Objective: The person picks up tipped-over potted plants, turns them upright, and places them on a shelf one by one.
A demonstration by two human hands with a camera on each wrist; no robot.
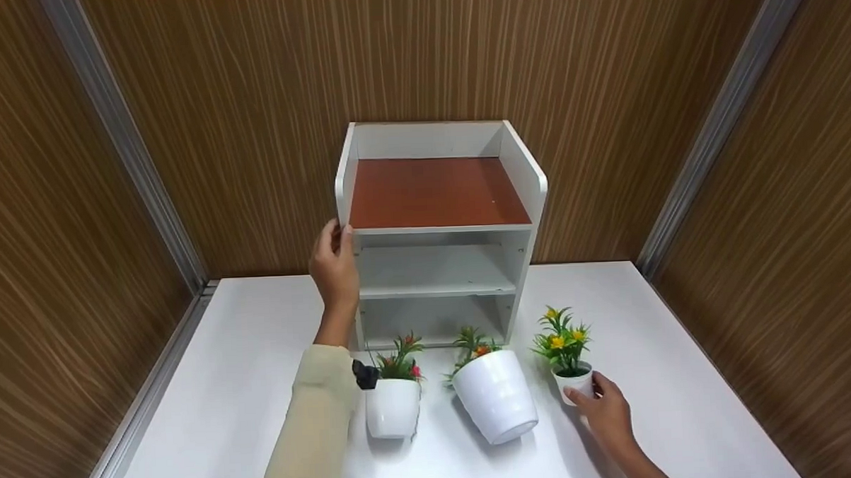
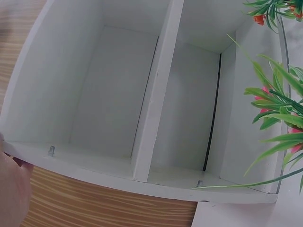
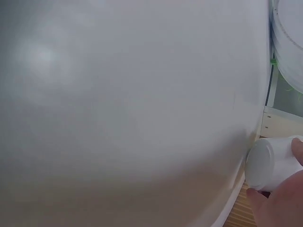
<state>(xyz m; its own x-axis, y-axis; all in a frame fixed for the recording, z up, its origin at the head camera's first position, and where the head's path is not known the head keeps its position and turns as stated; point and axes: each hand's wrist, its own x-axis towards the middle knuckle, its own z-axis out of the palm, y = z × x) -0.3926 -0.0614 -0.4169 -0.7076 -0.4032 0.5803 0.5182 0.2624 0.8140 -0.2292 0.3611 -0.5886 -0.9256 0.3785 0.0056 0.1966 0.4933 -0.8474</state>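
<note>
A small white shelf unit (image 1: pixel 434 295) with a brown top panel (image 1: pixel 438 192) stands against the back wall. My left hand (image 1: pixel 334 267) grips the front edge of its left side panel, just under the top. At the right, my right hand (image 1: pixel 603 406) pinches a small white pot (image 1: pixel 574 384) holding a plant with yellow flowers (image 1: pixel 562 337). In the right wrist view the base of this pot (image 3: pixel 261 165) shows between thumb and fingers. In the left wrist view both inner compartments (image 2: pixel 113 94) appear, with only the edge of the left hand (image 2: pixel 13 189) visible.
Before the shelf, a white pot (image 1: pixel 393 410) with red flowers stands beside my left sleeve. A larger white pot (image 1: pixel 498 399) leans with its orange-flowered plant toward the shelf. All stand on a white table (image 1: pixel 261 386), with wood-grain walls (image 1: pixel 252 132) around it.
</note>
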